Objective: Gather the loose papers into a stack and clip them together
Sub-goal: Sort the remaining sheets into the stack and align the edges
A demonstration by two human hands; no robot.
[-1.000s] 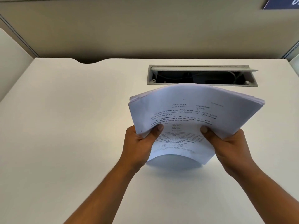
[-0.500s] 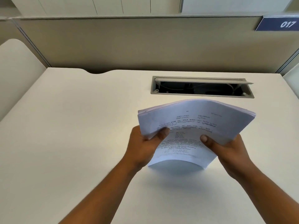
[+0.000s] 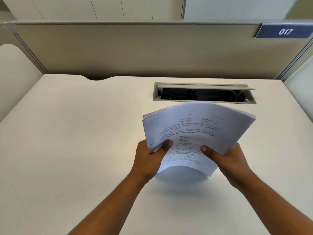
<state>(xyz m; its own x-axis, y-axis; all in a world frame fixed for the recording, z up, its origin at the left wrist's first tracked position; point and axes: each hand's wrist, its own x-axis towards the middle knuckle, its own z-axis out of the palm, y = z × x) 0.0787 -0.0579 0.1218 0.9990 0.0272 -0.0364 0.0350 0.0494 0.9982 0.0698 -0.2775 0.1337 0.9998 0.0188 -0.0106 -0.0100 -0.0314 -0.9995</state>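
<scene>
A thick stack of white printed papers (image 3: 199,126) is held above the desk at centre right, bowed upward in an arch. My left hand (image 3: 149,158) grips its lower left edge, thumb on the top sheet. My right hand (image 3: 227,160) grips the lower right edge the same way. The near edge of the stack curls down toward the desk and casts a shadow. The sheets' far edges look slightly uneven at the top left corner. No clip is in view.
The white desk (image 3: 76,150) spreads wide to the left and front. An open grey cable tray (image 3: 204,94) is cut into the desk just behind the papers. A beige partition with a blue "017" sign (image 3: 284,31) closes off the back.
The view has tilted up, showing more of the partition and the sign. The stack stays held in both hands, now lower in view and nearer the desk.
</scene>
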